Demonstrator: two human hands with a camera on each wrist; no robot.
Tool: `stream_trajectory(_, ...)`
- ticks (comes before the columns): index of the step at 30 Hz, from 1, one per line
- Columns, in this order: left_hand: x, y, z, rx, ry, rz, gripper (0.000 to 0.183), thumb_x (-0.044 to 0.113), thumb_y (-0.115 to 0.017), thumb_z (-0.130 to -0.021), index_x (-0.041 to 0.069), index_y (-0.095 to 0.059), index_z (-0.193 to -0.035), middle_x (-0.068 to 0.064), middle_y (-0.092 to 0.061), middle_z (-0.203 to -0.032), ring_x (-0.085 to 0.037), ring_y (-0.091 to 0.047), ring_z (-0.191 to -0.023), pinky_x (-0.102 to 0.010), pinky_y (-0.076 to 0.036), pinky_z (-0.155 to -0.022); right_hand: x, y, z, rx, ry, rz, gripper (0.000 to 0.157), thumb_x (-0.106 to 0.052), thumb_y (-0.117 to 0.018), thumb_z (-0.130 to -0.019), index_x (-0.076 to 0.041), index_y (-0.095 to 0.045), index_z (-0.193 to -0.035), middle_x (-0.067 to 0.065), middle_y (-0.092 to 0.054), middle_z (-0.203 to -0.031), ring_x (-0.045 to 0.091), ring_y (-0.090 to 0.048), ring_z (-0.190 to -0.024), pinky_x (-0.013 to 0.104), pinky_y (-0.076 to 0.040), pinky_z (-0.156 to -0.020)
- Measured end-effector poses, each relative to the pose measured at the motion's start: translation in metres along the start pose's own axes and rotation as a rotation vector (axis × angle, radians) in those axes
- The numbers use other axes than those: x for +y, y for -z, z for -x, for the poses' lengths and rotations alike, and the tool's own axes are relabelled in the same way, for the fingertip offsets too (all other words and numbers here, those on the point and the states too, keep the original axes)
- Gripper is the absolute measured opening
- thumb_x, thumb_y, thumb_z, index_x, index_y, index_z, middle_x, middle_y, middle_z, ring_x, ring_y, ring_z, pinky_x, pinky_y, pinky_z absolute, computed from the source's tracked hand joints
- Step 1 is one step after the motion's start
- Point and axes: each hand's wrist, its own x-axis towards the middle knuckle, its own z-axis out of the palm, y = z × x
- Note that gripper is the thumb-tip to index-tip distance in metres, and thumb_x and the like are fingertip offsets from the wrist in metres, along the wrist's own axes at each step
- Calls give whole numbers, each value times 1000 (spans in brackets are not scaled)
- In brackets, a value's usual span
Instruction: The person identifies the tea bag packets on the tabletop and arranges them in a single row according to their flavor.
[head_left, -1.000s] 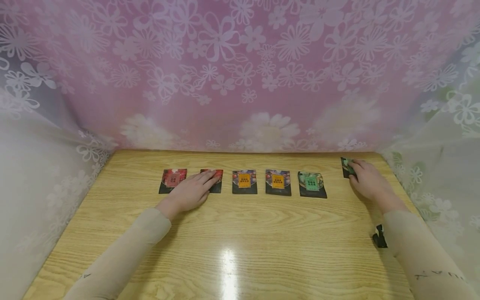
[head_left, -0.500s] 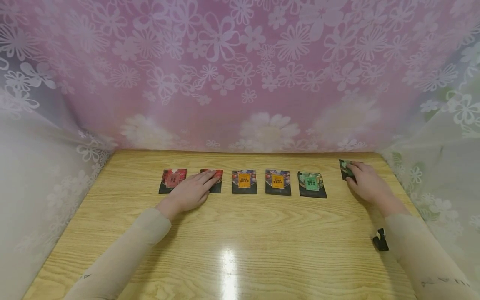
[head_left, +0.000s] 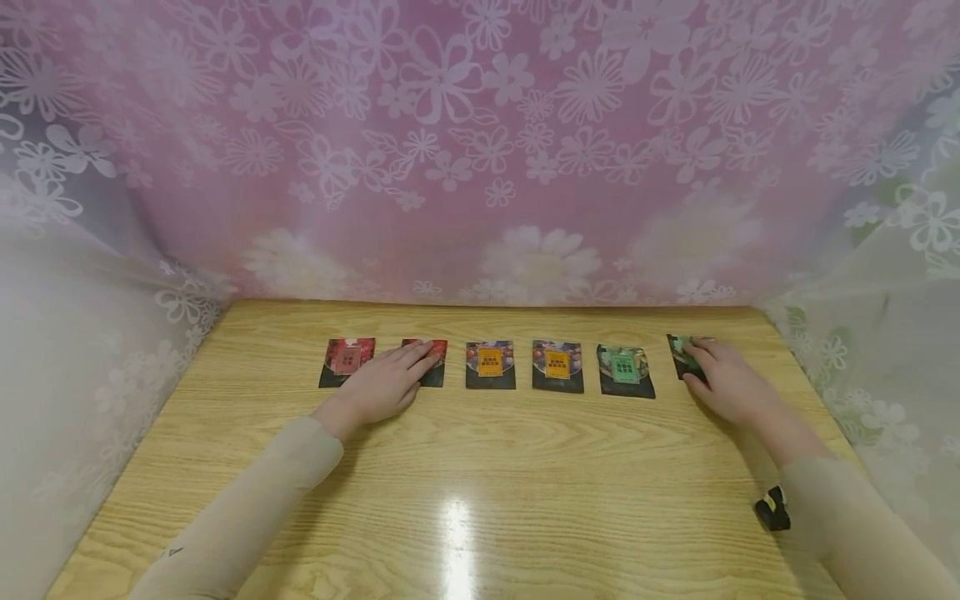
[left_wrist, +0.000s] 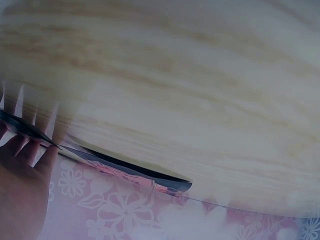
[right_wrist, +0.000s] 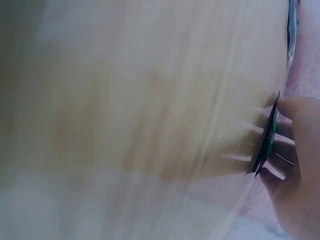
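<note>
In the head view, my left hand (head_left: 378,387) lies flat across a red-and-black packet (head_left: 435,367), covering much of it. Left of that, another red packet (head_left: 348,358) is partly behind the hand. The left wrist view has the left fingers (left_wrist: 46,161) extended over the packet they touch. At the right end of the row, my right hand (head_left: 731,382) rests its fingers on a green-and-black packet (head_left: 678,354), its right part hidden. From the right wrist, that green packet (right_wrist: 265,142) lies flat on the table under the spread fingers.
Two orange-labelled packets (head_left: 490,364) and a green-labelled packet (head_left: 625,369) lie in line between the hands. A small black object (head_left: 772,509) sits beside the right forearm on the wooden table (head_left: 525,467). Floral curtains (head_left: 480,167) border the far edge and sides.
My right hand has slid the green packet left and toward me, closer to the row. The black object by the right sleeve has shifted nearer. My left hand stays put.
</note>
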Motion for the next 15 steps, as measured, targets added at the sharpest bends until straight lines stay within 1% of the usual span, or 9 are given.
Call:
stream_trajectory(3,0,0,0,0,0,3,59,25,-48,-113,12,-33,-168,-15,-33,-173,-36,-37,-159,-54,-38,-128,-6,-1,5,-12,7,-1,61,-22,-61,-108,13,-42,-154,42,-36,-158,65,-35,-141,77,-33,-116)
stream_trajectory(9,-1,-3,-2,5,-1,-16,59,25,-49,-113,13,-33,-168,-15,-34,-173,-35,-38,-159,-54,-39,-128,-20,-2,13,-7,37,3,61,-21,-64,-107,13,-43,-154,42,-37,-157,65,-38,-139,77,-36,-115)
stream_trajectory(15,-2,-5,-2,0,8,-39,60,25,-49,-113,14,-32,-169,-14,-34,-173,-34,-38,-159,-53,-39,-128,-29,-2,17,-13,29,-11,63,-21,-66,-106,11,-43,-155,40,-35,-159,63,-36,-141,76,-36,-115)
